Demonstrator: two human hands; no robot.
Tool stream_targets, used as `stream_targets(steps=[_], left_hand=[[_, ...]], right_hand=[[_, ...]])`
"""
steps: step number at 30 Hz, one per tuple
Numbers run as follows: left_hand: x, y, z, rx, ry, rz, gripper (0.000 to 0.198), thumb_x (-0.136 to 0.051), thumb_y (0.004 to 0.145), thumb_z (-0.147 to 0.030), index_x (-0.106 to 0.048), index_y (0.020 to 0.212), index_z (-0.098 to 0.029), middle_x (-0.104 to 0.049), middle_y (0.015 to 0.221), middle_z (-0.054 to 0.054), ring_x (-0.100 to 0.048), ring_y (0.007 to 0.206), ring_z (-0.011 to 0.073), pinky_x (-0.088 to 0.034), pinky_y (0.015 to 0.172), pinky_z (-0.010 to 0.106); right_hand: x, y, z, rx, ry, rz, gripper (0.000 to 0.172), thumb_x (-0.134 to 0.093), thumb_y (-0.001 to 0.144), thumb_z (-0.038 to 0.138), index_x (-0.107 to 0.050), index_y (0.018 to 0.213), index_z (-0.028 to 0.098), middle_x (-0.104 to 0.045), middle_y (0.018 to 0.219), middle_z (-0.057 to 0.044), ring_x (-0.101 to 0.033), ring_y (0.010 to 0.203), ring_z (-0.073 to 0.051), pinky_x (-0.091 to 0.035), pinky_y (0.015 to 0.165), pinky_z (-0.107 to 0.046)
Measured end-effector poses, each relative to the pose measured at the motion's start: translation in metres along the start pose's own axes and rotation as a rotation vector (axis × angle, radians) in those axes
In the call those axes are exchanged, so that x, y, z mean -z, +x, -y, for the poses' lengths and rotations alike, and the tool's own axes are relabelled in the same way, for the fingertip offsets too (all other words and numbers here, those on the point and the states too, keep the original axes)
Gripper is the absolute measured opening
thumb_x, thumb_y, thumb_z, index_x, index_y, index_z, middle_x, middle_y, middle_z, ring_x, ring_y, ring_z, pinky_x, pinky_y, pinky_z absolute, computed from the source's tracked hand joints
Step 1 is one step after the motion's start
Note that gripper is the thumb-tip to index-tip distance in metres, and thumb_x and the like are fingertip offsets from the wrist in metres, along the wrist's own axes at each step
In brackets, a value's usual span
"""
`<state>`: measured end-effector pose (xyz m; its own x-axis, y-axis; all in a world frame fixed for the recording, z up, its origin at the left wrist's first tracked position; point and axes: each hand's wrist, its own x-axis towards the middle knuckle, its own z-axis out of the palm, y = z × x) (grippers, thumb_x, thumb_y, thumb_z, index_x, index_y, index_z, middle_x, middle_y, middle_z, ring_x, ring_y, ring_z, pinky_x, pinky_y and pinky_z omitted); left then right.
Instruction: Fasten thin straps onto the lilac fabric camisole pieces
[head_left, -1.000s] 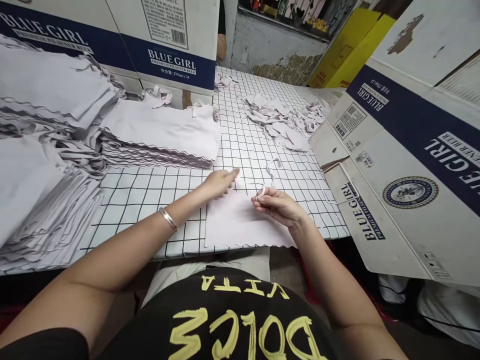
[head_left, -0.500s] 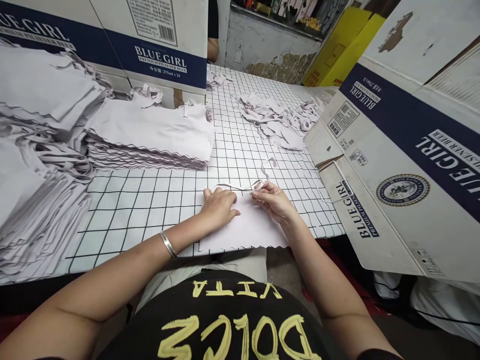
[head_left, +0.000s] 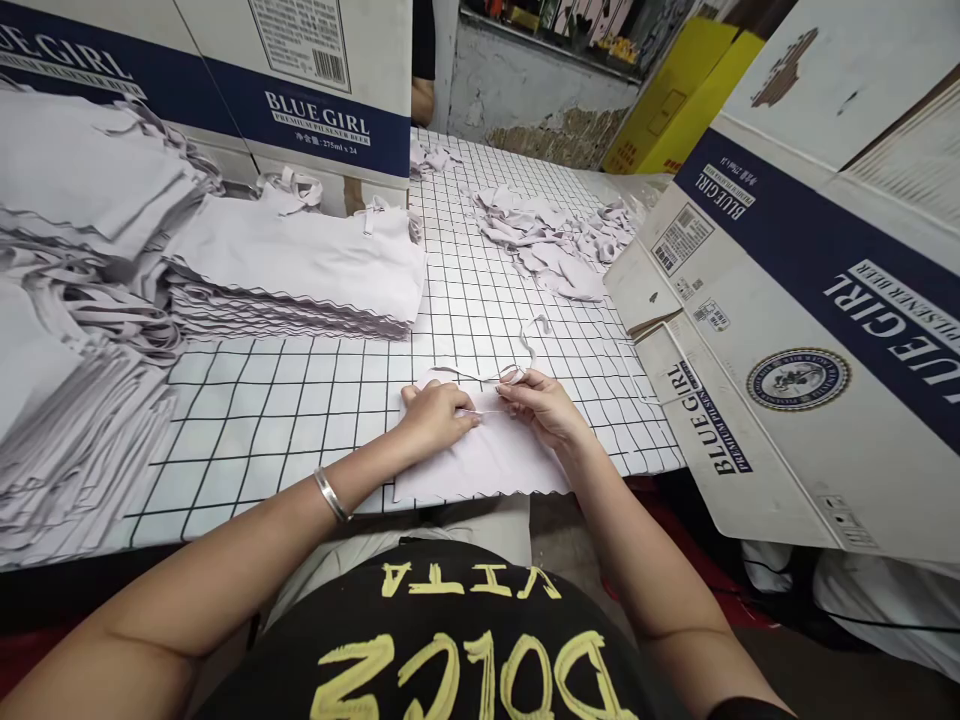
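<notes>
A pale pinkish-white cloth garment piece [head_left: 480,468] with thin straps and a wavy lower edge lies flat at the table's front edge. My left hand [head_left: 437,420] rests on its left part, thumb and fingers pinched on the cloth near its upper middle. Over the upper right part, my right hand [head_left: 546,408] pinches the cloth near the base of a strap. A thin light line, a fold or a thread, runs between my fingertips; I cannot tell which. One narrow strap [head_left: 534,335] curls away on the table beyond my right hand.
Stacks of similar garments [head_left: 300,260] fill the left side. Loose cloth scraps [head_left: 547,235] are heaped at the back of the checked table [head_left: 247,410]. Large beer cartons stand behind the stacks [head_left: 322,120] and at the right [head_left: 787,300]. Part of another person's arm [head_left: 422,100] shows behind.
My hands have drawn slightly toward me. My left fingers now pinch the cloth, and a thin light line has appeared between both hands.
</notes>
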<state>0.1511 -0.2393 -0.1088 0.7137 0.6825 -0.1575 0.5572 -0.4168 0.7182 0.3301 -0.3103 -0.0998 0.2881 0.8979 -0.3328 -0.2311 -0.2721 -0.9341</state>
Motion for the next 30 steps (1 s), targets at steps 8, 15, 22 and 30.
stream_targets(steps=[8, 15, 22, 30], left_hand=[[0.001, -0.003, -0.004, 0.02, -0.055, -0.028, 0.022, -0.062, 0.078, -0.043, -0.068, 0.076, -0.021, -0.068, 0.096, 0.005, -0.05, 0.106, 0.0285, -0.022, 0.092, 0.046], [0.0, -0.002, -0.001, 0.031, -0.07, -0.035, 0.024, -0.062, 0.077, -0.044, -0.068, 0.076, -0.021, -0.068, 0.094, 0.005, -0.05, 0.106, 0.0287, -0.022, 0.092, 0.046], [0.0, -0.002, 0.0, 0.043, -0.071, -0.019, 0.024, -0.062, 0.077, -0.044, -0.069, 0.074, -0.021, -0.068, 0.09, 0.004, -0.051, 0.105, 0.029, -0.023, 0.092, 0.045], [-0.003, -0.003, 0.001, 0.044, -0.119, -0.067, 0.03, -0.061, 0.078, -0.048, -0.067, 0.067, -0.021, -0.07, 0.086, 0.004, -0.052, 0.101, 0.0269, -0.022, 0.093, 0.045]], right_hand=[[-0.013, 0.0, -0.016, 0.202, -0.092, 0.111, 0.026, -0.082, 0.061, 0.028, -0.063, 0.077, 0.019, -0.062, 0.08, 0.001, -0.056, 0.075, -0.012, -0.046, 0.072, -0.028], [-0.018, 0.0, -0.024, 0.19, -0.14, 0.132, 0.029, -0.082, 0.062, 0.031, -0.06, 0.077, 0.02, -0.059, 0.075, 0.002, -0.054, 0.068, -0.011, -0.046, 0.067, -0.027], [-0.018, -0.001, -0.027, 0.203, -0.177, 0.135, 0.028, -0.081, 0.063, 0.032, -0.059, 0.077, 0.02, -0.06, 0.076, 0.001, -0.054, 0.069, -0.012, -0.046, 0.068, -0.028], [-0.014, -0.005, -0.019, 0.373, -0.483, 0.13, 0.014, -0.071, 0.072, 0.027, -0.059, 0.074, 0.021, -0.059, 0.078, -0.001, -0.051, 0.074, -0.015, -0.042, 0.071, -0.03]])
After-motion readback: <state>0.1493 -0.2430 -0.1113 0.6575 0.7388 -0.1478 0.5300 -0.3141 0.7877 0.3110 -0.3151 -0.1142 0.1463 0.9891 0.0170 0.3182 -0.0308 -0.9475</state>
